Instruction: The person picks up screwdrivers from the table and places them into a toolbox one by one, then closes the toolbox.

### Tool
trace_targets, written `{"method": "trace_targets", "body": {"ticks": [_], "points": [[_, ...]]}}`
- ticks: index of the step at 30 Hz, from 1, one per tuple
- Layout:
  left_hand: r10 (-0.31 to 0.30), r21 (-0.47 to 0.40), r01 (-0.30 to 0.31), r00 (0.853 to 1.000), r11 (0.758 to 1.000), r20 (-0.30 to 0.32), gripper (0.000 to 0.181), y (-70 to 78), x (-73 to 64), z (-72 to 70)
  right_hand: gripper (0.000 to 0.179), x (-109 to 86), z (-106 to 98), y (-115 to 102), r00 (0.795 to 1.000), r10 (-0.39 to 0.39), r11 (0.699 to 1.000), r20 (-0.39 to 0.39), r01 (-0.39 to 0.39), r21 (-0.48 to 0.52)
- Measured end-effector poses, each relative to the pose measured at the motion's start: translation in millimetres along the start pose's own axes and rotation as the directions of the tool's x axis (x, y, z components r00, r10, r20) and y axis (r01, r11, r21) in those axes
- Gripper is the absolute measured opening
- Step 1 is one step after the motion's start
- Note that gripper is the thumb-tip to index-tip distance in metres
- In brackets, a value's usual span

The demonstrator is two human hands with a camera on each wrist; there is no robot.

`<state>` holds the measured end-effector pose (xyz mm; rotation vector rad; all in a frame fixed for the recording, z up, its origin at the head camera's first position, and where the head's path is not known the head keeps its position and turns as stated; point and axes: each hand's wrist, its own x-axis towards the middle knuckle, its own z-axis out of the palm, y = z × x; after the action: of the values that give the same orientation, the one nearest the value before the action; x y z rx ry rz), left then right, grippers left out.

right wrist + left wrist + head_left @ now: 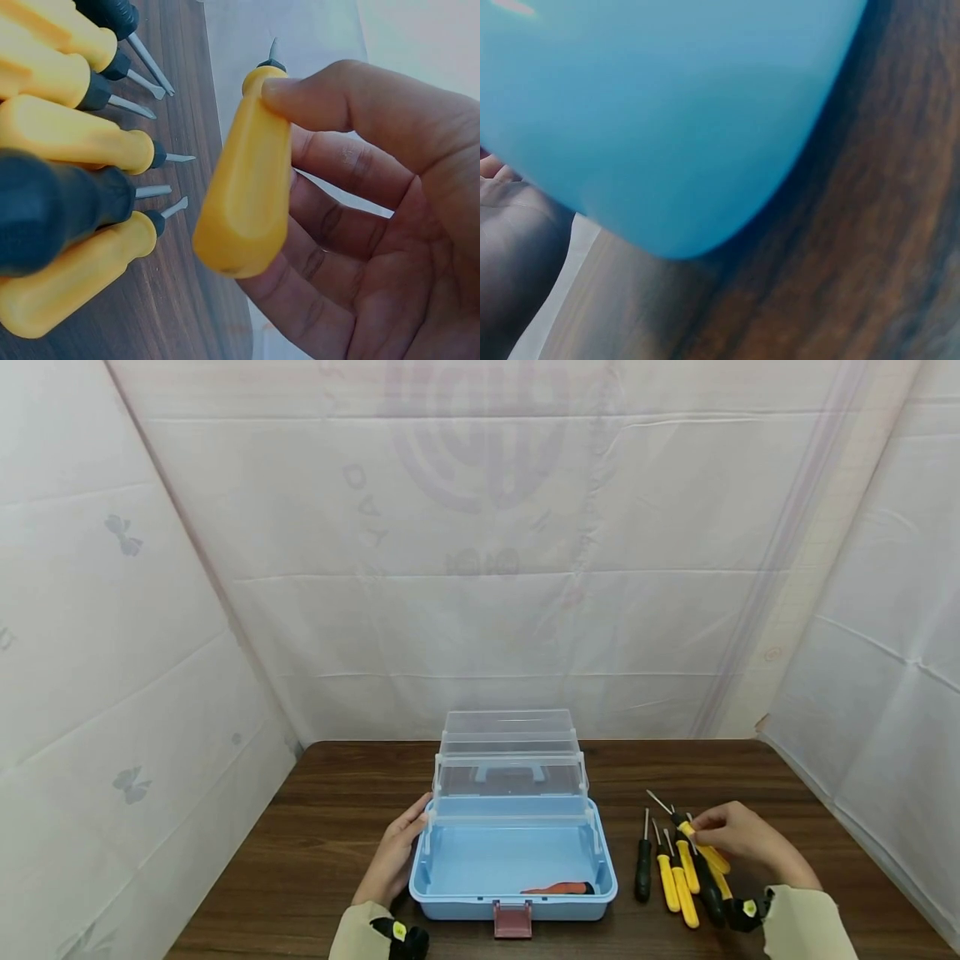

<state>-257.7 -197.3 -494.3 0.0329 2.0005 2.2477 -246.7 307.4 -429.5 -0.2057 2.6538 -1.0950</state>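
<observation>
My right hand (742,837) pinches a yellow-handled screwdriver (251,180) between thumb and fingers near the collar, its handle end facing the wrist camera. In the head view its shaft points up and left over a group of yellow-handled screwdrivers (667,883) and black-handled ones. My left hand (393,852) lies along the left side of a light blue toolbox (513,906), fairly straight fingers against its wall. An orange-red-handled tool (558,888) lies inside, near the front right. In the left wrist view the toolbox wall (675,135) hides most of the fingers.
The toolbox's clear lid and trays (510,768) stand raised at its back. A dusty-red latch (513,921) hangs at its front. At the group's left lies a black-handled screwdriver (642,868). The dark wooden table (300,852) is enclosed by pale cloth walls (480,635).
</observation>
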Motion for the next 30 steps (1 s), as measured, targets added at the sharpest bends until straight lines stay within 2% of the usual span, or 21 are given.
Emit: {"method": "trace_targets", "body": {"ticks": [11, 25, 30], "points": [[0.008, -0.016, -0.007, 1.0, 1.0, 0.004, 0.052, -0.6, 0.9, 0.3, 0.029, -0.6, -1, -7, 0.998, -0.043, 0.998, 0.036, 0.042, 0.043], [0.012, -0.019, -0.012, 1.0, 1.0, 0.015, 0.053, -0.6, -0.4, -0.3, 0.032, 1.6, -1, -17, 0.996, -0.075, 0.996, 0.046, 0.074, 0.041], [0.01, -0.012, -0.01, 1.0, 1.0, 0.01, 0.052, -0.8, -0.1, 0.0, 0.03, 3.6, 0, -20, 0.997, -0.065, 0.998, 0.032, 0.064, 0.018]]}}
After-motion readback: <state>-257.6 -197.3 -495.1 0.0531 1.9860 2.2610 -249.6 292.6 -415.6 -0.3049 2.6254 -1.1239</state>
